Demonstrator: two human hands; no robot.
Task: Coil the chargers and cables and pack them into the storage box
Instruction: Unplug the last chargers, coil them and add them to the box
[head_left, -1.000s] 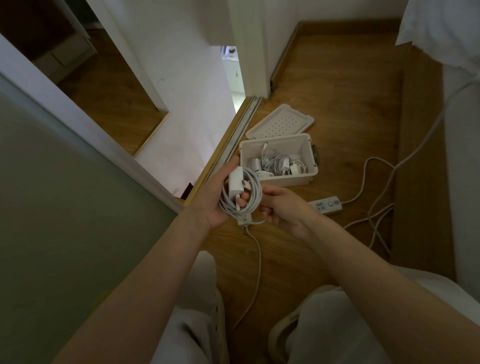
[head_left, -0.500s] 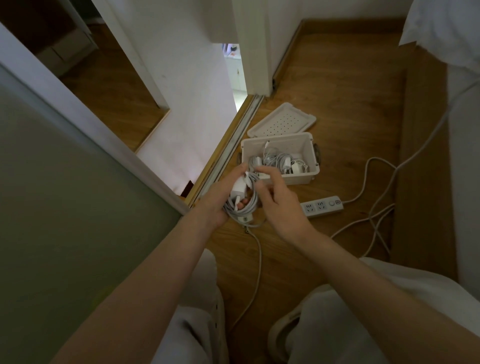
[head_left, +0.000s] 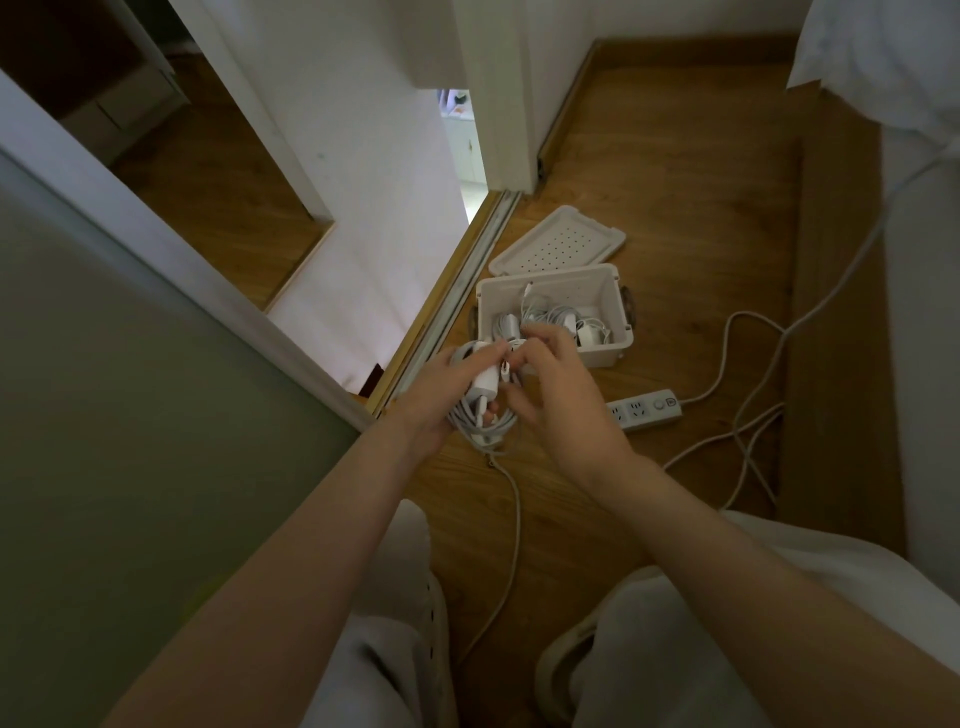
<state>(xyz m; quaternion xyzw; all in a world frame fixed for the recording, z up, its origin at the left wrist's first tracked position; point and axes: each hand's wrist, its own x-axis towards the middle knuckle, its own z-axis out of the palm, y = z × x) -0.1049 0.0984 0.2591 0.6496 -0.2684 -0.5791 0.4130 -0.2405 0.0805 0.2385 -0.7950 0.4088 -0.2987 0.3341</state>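
Power strip (head_left: 644, 411) beside storage box (head_left: 571, 283)

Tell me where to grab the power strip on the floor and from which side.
Probably mid-body, fingers across its two long edges, coming from above: the power strip lies flat on the floor, narrow, both long sides free, its cord leaving the right end.
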